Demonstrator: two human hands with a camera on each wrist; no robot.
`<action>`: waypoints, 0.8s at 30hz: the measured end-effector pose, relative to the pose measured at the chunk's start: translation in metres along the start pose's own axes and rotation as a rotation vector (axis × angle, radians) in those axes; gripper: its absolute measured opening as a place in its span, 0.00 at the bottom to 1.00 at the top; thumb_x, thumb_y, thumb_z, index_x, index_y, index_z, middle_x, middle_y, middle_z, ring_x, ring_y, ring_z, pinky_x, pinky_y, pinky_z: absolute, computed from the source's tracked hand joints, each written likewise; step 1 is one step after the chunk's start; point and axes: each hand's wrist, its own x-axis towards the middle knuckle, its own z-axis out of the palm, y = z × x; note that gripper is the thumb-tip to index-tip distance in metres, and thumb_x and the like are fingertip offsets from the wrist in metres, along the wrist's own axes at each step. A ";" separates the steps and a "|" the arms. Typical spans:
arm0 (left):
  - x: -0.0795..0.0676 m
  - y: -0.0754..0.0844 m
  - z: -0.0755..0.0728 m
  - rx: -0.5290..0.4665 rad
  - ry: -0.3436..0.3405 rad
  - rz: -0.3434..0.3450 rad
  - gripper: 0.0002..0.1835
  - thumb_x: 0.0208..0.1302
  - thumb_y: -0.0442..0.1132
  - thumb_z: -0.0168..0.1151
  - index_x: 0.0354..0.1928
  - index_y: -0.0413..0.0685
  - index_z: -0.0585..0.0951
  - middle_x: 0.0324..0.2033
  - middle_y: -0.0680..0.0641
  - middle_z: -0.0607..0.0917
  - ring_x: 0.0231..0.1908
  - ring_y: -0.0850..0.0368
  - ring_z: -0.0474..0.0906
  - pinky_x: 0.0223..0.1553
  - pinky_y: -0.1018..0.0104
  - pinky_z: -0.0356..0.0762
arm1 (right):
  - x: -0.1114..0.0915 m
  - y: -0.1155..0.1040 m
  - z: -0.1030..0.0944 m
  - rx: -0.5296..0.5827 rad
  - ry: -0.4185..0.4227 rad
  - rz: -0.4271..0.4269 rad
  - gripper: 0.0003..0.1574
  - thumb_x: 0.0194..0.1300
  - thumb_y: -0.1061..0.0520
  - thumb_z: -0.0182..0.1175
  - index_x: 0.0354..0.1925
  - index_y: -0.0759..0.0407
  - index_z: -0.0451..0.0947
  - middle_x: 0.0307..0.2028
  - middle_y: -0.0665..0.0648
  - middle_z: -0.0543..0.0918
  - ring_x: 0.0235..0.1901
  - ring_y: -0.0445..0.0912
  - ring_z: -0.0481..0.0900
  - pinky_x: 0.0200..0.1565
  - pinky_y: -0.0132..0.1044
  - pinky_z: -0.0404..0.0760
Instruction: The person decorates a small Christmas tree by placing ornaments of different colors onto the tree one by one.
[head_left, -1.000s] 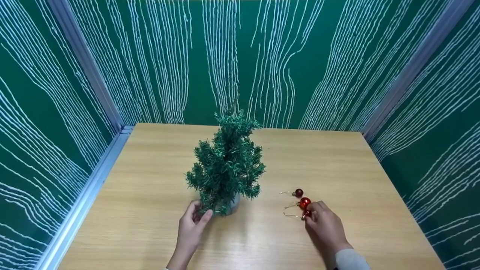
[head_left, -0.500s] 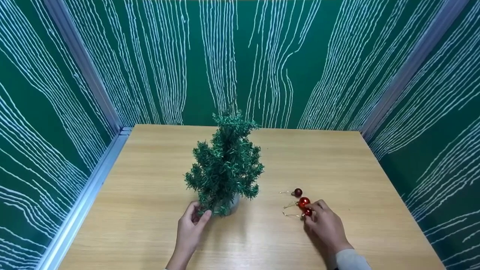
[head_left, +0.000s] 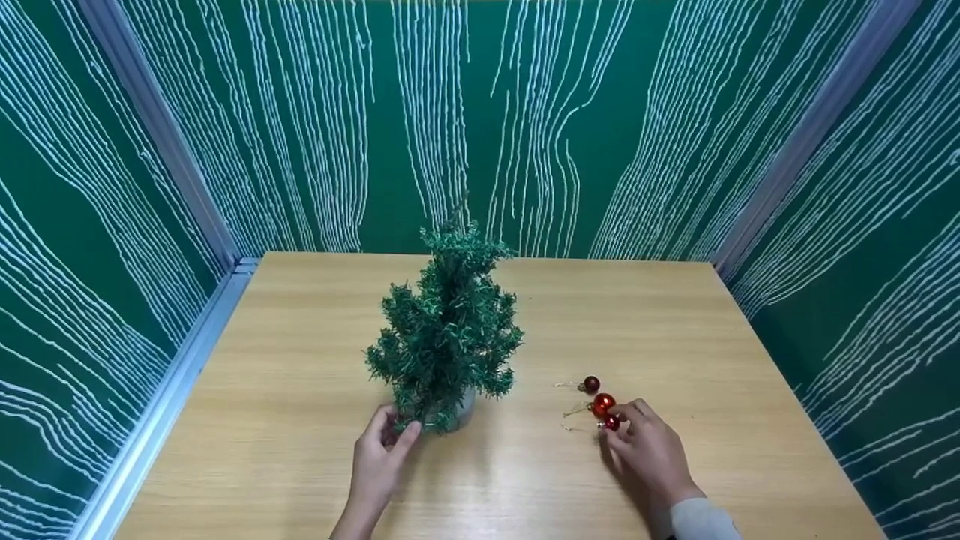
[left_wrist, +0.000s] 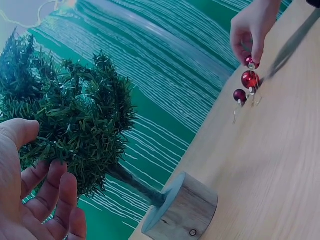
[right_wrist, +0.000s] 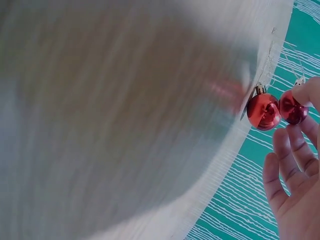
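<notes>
A small green artificial Christmas tree (head_left: 450, 330) stands upright on the table, on a round wooden base (left_wrist: 182, 210). My left hand (head_left: 381, 457) holds its lower foliage at the near left, thumb and fingers on either side of the branches. To the right of the tree, my right hand (head_left: 652, 450) pinches a small shiny red bauble (head_left: 611, 423) between thumb and fingers, partly hiding it. Right against it is a larger red bauble (head_left: 602, 405). A small dark red bauble (head_left: 591, 384) lies just beyond. Thin hanging loops trail from the baubles toward the tree.
The light wooden table (head_left: 300, 322) is enclosed by green walls (head_left: 517, 120) with white wavy lines. Metal posts (head_left: 161, 142) rise at the back corners. A metal rail (head_left: 172, 390) runs along the left table edge.
The pinched bauble has tilted slightly in my right hand, its cap now higher. My left hand keeps its place at the tree. The head view has shifted a little.
</notes>
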 end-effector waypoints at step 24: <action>0.003 0.000 0.000 -0.020 -0.008 0.007 0.17 0.68 0.42 0.62 0.52 0.39 0.76 0.44 0.44 0.82 0.44 0.58 0.78 0.45 0.69 0.78 | -0.014 -0.020 -0.003 0.166 0.034 0.098 0.23 0.55 0.58 0.72 0.50 0.51 0.82 0.34 0.45 0.78 0.29 0.40 0.73 0.27 0.30 0.71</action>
